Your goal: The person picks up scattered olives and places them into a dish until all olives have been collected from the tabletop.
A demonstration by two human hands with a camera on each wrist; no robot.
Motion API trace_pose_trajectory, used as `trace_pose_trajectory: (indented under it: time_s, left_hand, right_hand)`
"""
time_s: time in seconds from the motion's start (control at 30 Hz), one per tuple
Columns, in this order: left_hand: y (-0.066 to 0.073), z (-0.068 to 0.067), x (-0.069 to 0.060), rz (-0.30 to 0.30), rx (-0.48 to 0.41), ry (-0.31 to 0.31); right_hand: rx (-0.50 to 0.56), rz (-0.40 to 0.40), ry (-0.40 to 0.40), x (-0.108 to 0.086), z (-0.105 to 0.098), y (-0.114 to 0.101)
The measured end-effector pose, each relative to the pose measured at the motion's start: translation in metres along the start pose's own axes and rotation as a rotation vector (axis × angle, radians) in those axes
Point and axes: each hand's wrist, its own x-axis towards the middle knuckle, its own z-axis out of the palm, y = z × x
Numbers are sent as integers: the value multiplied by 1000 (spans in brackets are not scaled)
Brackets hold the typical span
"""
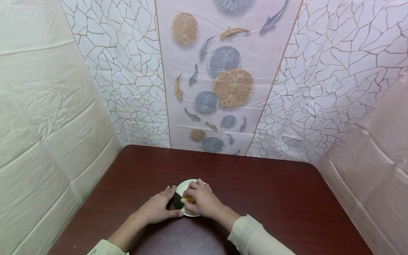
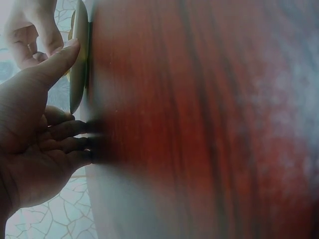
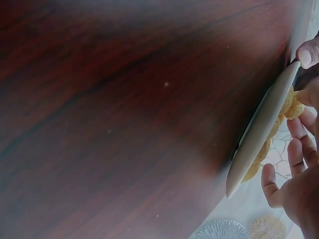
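Observation:
A small round plate (image 1: 183, 186), white with a dark green section on its left, sits on the table. My left hand (image 1: 157, 208) holds its left side, the thumb on the near rim and the fingers along the left edge. Over the plate, my right hand (image 1: 204, 201) pinches a yellow-brown lumpy piece (image 3: 295, 108), perhaps food, between thumb and fingers. More rounded yellow-brown pieces (image 3: 252, 172) lie on the plate in the right wrist view. My right hand mostly hides them in the head view.
The dark red-brown wooden table (image 1: 271, 198) extends around the plate. A patterned cloth (image 1: 223, 106) with fish and round motifs hangs behind its far edge. Plain pale cloths hang at the left (image 1: 47, 124) and right (image 1: 366, 159).

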Motion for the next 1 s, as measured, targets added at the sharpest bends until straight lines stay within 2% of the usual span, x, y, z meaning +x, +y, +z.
trace_pose_trajectory:
  time_s: [0.2,0.5,0.77,1.0]
  left_hand:
    - [0,-1,1,-5,-1,-4]
    - [2,0,-1,-13,-8,-15]
    - [0,0,-1,-14,-1,-8]
    - [0,-1,-1,-16,-4,-11]
  right_hand:
    - [-22,-9,19,2,4,0]
    - [9,16,-8,2,7,1]
    - [-16,-6,11,2,9,0]
    - [6,-8,12,1,7,0]
